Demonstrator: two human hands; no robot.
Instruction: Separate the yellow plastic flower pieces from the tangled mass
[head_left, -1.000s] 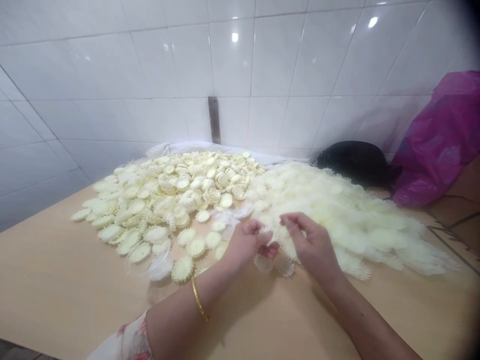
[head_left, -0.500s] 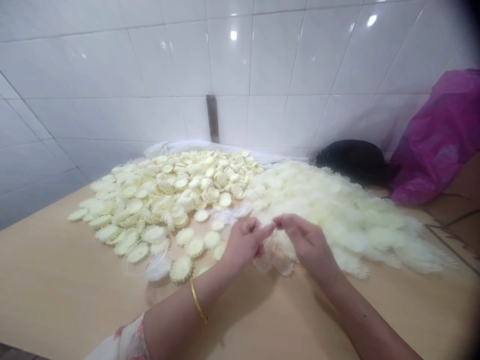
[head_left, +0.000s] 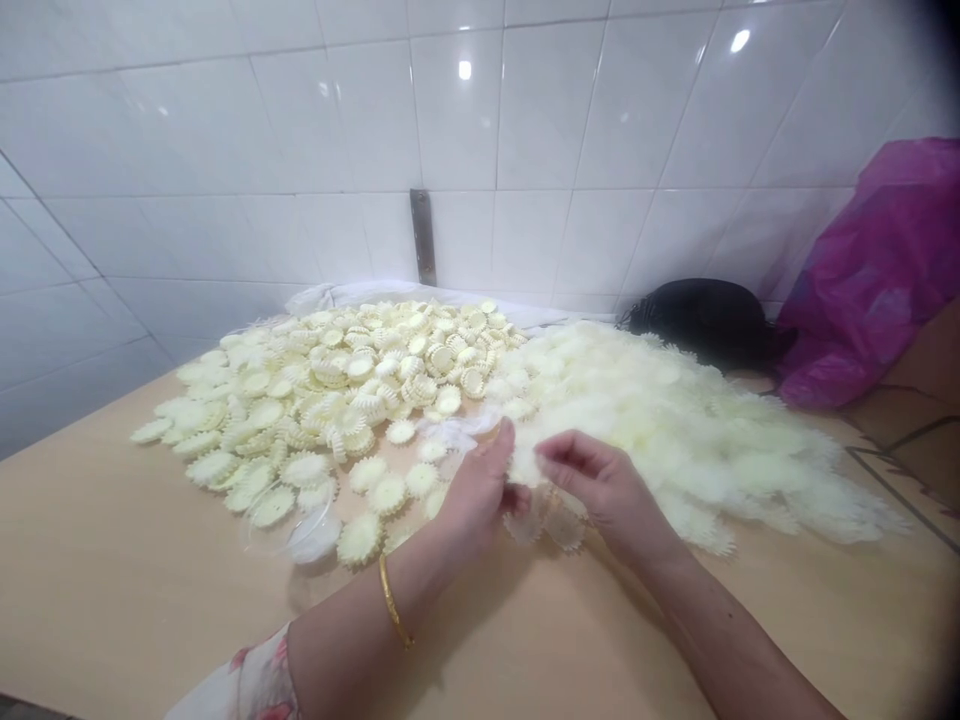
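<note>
My left hand (head_left: 480, 490) has its fingers curled in and its thumb pointing up; anything inside is hidden. Just to its right, my right hand (head_left: 596, 475) pinches thumb and forefinger together on something too small to make out. Below and between the hands lie thin, see-through scalloped discs (head_left: 564, 525). Pale yellow discs with toothed rims (head_left: 388, 493) are scattered left of my left hand, in front of a heap of pale yellow toothed cups (head_left: 360, 365). A big pile of whitish, gauzy toothed discs (head_left: 675, 420) spreads out beyond my right hand.
A clear plastic piece with loose line (head_left: 315, 535) lies on the wooden table (head_left: 135, 560) at left. A black rounded object (head_left: 697, 315) and a magenta plastic bag (head_left: 862, 280) stand at the back right. A tiled wall (head_left: 540, 120) closes off the back.
The two hands have drawn apart from a near touch. My left thumb has lifted upright, and my right hand has shifted slightly right and down.
</note>
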